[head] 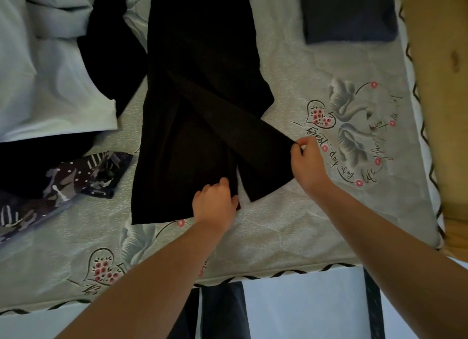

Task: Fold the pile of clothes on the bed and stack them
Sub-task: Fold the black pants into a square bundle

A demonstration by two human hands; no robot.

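Note:
A long black garment (200, 90) lies spread down the middle of the bed (304, 212), with one sleeve folded diagonally across it toward the right. My right hand (307, 161) pinches the end of that sleeve at the garment's right edge. My left hand (215, 203) grips the garment's near hem, fingers curled into the fabric. A folded dark blue piece (349, 12) sits at the far right of the bed. At the left lie a light blue garment (48, 68), another black piece (111, 47) and a dark patterned cloth (76, 179), all unfolded.
The bed sheet is pale green with swan and heart prints. A wooden surface (440, 85) runs along the bed's right side. The bed's near edge (253, 275) is just in front of me, with pale floor below.

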